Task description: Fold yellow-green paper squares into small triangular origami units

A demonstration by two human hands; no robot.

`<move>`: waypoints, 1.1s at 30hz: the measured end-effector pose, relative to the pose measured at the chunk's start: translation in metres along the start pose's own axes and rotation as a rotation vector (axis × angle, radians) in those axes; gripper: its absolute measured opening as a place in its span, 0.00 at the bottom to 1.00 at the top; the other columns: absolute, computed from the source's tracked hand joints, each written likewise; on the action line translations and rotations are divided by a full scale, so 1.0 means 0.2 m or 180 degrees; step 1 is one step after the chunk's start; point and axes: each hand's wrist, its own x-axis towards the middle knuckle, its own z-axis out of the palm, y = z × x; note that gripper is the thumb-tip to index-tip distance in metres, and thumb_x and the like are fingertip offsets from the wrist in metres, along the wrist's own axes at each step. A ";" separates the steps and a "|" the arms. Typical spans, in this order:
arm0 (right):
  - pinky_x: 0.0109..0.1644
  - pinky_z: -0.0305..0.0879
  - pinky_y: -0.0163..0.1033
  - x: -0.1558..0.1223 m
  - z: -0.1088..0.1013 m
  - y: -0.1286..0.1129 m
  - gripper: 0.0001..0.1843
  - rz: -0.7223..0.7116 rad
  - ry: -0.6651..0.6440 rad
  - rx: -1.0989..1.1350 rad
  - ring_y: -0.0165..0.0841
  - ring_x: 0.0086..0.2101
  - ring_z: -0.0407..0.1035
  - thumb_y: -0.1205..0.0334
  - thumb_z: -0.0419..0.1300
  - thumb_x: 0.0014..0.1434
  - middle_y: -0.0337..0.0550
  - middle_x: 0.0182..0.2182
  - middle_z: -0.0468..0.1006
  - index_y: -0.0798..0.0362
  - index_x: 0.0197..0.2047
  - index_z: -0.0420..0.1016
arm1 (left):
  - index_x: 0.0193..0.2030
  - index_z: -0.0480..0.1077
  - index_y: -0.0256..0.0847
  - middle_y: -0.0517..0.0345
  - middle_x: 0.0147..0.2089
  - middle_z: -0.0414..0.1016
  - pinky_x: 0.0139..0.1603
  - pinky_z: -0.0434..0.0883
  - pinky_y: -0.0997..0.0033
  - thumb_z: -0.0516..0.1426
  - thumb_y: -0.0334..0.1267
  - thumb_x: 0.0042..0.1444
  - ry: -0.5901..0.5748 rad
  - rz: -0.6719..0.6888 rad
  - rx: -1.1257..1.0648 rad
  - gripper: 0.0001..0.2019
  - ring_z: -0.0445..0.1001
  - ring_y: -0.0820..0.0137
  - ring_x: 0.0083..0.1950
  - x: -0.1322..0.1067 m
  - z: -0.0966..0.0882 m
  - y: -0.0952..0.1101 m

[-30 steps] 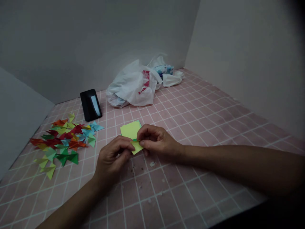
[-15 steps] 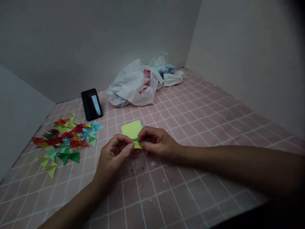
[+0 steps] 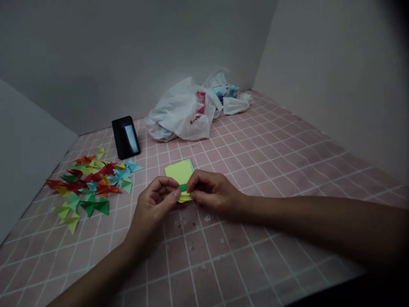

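While I watch from afar, the left hand (image 3: 153, 209) and right hand (image 3: 212, 192) have their grips clamped on a yellow-green paper square (image 3: 179, 172), fingers nearly meeting at its green-edged lower part, over the pink gridded tabletop (image 3: 271, 170). Nothing blocks them. Folded paper triangles (image 3: 86, 183) lie to the left, near a black phone (image 3: 125, 137); a white plastic bag (image 3: 180, 113) sits farther back.

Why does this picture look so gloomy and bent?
In the head view, the light is dim and fades to black in the right corners; the wide lens curves the grid lines of the pink tiled surface; glare streaks the glossy black phone; the yellow paper between the left hand and right hand shows no strong blur.
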 end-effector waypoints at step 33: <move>0.27 0.54 0.33 0.00 0.00 -0.02 0.06 0.0524 -0.0050 -0.0067 0.26 0.23 0.60 0.66 0.57 0.58 0.33 0.20 0.66 0.53 0.29 0.68 | 0.37 0.72 0.41 0.62 0.33 0.74 0.34 0.73 0.76 0.66 0.37 0.52 0.0123 0.0300 0.0326 0.09 0.74 0.73 0.33 0.00 0.01 0.02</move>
